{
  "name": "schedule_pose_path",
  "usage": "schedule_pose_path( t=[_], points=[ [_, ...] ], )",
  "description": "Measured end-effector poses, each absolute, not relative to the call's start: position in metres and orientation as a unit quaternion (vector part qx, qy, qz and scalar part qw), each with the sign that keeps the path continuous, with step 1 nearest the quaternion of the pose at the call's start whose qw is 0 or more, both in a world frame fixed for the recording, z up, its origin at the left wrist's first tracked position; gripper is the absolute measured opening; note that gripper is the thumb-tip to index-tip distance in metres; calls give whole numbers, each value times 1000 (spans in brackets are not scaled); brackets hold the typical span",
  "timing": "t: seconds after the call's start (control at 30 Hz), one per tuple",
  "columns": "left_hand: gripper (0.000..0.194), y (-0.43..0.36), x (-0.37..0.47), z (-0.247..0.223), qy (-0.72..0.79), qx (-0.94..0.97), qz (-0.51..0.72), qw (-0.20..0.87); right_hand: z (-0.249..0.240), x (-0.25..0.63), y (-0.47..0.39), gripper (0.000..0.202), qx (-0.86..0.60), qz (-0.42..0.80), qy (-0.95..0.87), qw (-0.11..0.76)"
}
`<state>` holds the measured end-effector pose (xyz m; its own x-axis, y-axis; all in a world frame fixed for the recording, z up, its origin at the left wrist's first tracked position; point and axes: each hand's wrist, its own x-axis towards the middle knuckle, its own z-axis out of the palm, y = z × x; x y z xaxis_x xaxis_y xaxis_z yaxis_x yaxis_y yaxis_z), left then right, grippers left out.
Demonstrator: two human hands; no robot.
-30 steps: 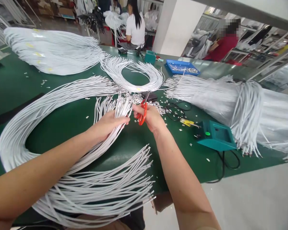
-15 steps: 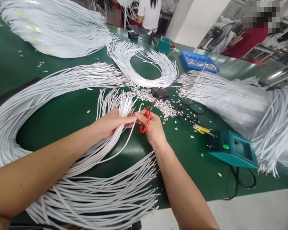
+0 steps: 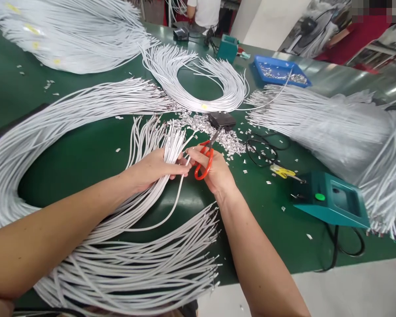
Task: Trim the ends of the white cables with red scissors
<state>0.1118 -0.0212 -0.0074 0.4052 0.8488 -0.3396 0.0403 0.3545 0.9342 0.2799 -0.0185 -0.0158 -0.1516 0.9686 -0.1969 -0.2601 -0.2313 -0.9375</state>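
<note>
A bundle of white cables [image 3: 174, 147] stands up out of my left hand [image 3: 153, 169], whose fingers are wrapped round it. One cable [image 3: 180, 187] bends away from the bundle, its upper part passing between my two hands. My right hand [image 3: 214, 169] is closed on red-handled scissors [image 3: 208, 163], blades pointing up and to the right. The right fingertips are close beside the single cable; whether they touch it is hard to tell. Just beyond the blades sits a black block [image 3: 222, 120] among small silvery scraps [image 3: 201, 125].
More white cables lie at the left [image 3: 69, 108], front [image 3: 145, 268], back [image 3: 231, 99] and right [image 3: 333, 127]. A teal device [image 3: 333, 198] with yellow-handled cutters [image 3: 284, 171] stands at the right. Behind are a blue tray [image 3: 280, 81], another teal device [image 3: 227, 48] and two people.
My right hand and the scissors have shifted slightly right, and the scissor handles look wider apart. The right fingers have drawn a little away from the left thumb. The whole view has shifted slightly.
</note>
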Motion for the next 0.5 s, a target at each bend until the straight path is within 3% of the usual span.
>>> schedule_pose_path(
  t=[0.17,0.33,0.5],
  points=[
    [25,-18,110,-11,473,389,329,718,-18,272,-23,25,-464,580,-431,513],
    [27,-15,105,-10,477,423,352,685,-21,270,-25,24,-499,482,-495,524],
    [26,-14,99,-6,487,434,371,661,-17,282,-21,30,-593,428,-553,400]
  ],
)
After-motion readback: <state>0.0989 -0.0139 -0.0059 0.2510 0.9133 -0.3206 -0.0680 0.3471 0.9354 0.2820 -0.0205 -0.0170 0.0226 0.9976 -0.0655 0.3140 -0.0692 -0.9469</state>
